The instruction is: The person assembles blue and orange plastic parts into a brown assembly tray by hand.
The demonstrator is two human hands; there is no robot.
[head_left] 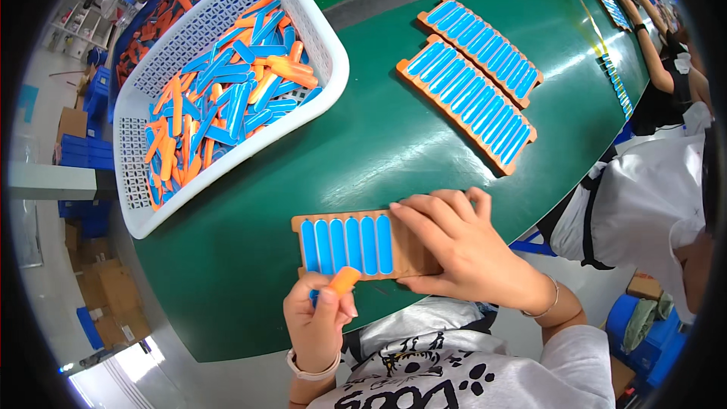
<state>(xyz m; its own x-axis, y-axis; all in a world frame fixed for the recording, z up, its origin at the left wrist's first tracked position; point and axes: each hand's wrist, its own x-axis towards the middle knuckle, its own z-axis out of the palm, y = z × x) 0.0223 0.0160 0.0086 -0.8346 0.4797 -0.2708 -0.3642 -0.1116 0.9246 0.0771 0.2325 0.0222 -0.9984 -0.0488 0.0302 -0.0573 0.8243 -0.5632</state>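
My left hand (318, 316) pinches a small orange-and-blue strip (345, 280) between thumb and fingers, just off the near edge of a brown-orange slotted tray (297, 223). Upright in that tray, side by side, lie several long rounded blue strips (353, 246), filling its left and middle part. My right hand (454, 246) grips the tray's right end, its fingers at the far edge and its thumb at the near edge. The palm and fingers partly hide that end, so what lies under them cannot be fully seen.
A white perforated basket (333, 57) heaped with loose orange-and-blue strips (235, 83) stands at the left on the green table (326, 163). Two filled trays (469, 102) (485, 45) lie at the far right. Beyond the right edge, co-workers' arms (653, 60) reach over the table.
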